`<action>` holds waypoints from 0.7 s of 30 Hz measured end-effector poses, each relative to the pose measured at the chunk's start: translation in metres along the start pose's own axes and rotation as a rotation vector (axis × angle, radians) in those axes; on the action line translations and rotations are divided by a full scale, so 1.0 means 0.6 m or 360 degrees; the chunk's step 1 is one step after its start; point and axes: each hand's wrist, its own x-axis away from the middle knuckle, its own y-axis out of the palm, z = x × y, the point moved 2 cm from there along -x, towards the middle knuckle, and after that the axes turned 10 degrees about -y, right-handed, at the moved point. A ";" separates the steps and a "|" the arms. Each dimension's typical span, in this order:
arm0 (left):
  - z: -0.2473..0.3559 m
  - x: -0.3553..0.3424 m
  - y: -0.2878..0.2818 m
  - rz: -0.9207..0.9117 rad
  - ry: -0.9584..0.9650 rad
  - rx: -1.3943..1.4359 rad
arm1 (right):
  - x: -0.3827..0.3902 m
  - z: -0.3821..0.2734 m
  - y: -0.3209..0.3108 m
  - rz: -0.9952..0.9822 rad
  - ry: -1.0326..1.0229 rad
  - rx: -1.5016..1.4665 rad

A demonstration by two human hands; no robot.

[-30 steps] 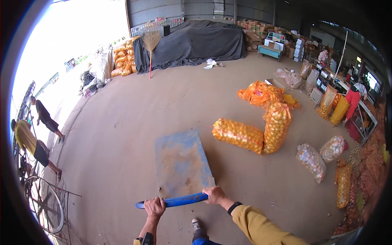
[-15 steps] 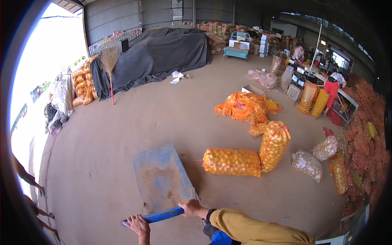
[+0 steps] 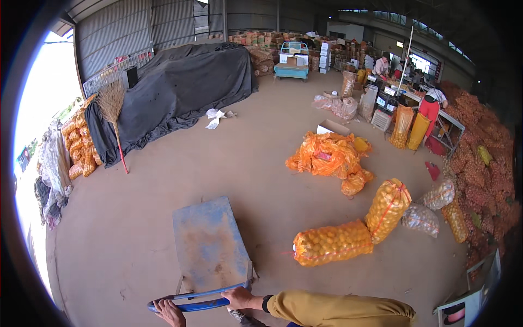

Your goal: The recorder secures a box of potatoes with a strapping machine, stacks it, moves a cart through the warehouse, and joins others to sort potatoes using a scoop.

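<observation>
My left hand (image 3: 170, 313) is curled over the left end of a blue handlebar (image 3: 202, 306), fingers wrapped across the tube, and my right hand (image 3: 238, 298) is closed round the same bar near its other end; both grips are narrow, with the bar filling them. A black wristband (image 3: 266, 303) sits on my right wrist, below a mustard-yellow sleeve (image 3: 340, 308), and one of my shoes (image 3: 236, 314) shows under the bar. The handlebar belongs to a flat platform trolley (image 3: 210, 245) directly ahead of my hands on the concrete floor (image 3: 163, 158), its blue deck worn and smeared with brown dirt. Right of the trolley, well apart from it, an orange mesh sack (image 3: 333, 244) full of round yellowish produce lies on its side, its far end against a second filled mesh sack (image 3: 388, 211) that stands tilted to the right. Behind that second one are two pale, see-through sacks (image 3: 420, 220) and a slimmer orange sack (image 3: 455, 220), close to a big reddish heap (image 3: 482, 158) along the right side. Farther ahead, a crumpled pile of orange netting (image 3: 326, 155) lies in front of a white carton (image 3: 333, 127). Beyond, a red-handled broom (image 3: 113, 109) leans against a dark tarp (image 3: 185, 92), a teal cart (image 3: 292, 70) stands near the back, and a co-worker in red trousers (image 3: 430, 111) bends at a long bench.
</observation>
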 end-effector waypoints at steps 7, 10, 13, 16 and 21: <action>0.175 -0.428 0.013 -0.0116 0.0198 0.0120 | -0.361 0.167 0.007 -0.0014 0.0208 0.0108; 0.236 -0.616 0.040 -0.0076 0.0283 0.0101 | -0.510 0.248 0.025 0.0149 0.0196 0.0164; 0.307 -0.776 0.077 -0.0017 0.0356 0.0090 | -0.652 0.343 0.037 0.0119 0.0254 0.0162; 0.412 -0.929 0.092 -0.0017 0.0448 0.0088 | -0.770 0.435 0.005 0.0250 0.0196 0.0169; 0.599 -1.156 0.154 -0.0065 0.0573 0.0091 | -0.957 0.601 -0.065 0.0143 0.0362 0.0145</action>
